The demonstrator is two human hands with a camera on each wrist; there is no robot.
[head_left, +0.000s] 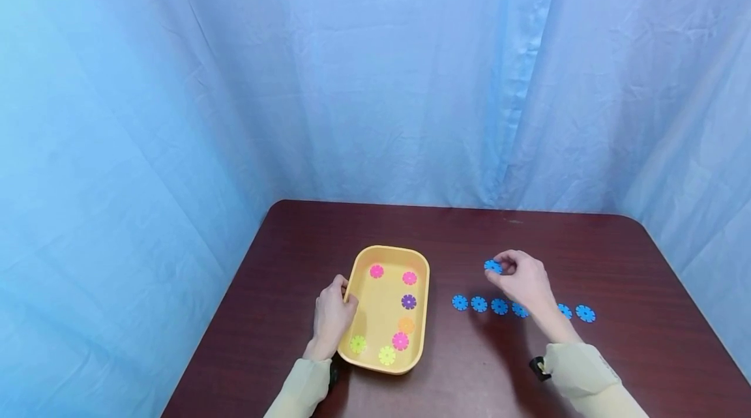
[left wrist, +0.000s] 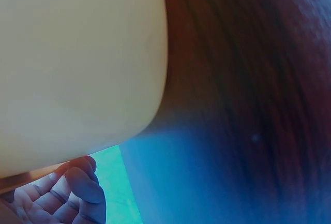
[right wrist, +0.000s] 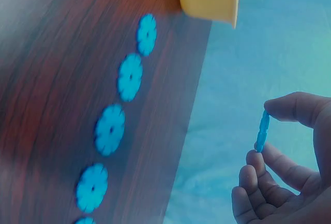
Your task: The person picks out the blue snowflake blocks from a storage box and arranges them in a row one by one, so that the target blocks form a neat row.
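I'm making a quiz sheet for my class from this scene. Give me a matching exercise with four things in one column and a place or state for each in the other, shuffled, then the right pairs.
Things:
1. left hand
2. right hand
3. purple disc
4. row of blue discs

Places or states:
A. lying inside the yellow tray
B. lying flat on the brown table, right of the tray
C. resting on the tray's left rim
D. pinching one blue disc above the table

Pairs: 1-C, 2-D, 3-A, 4-B
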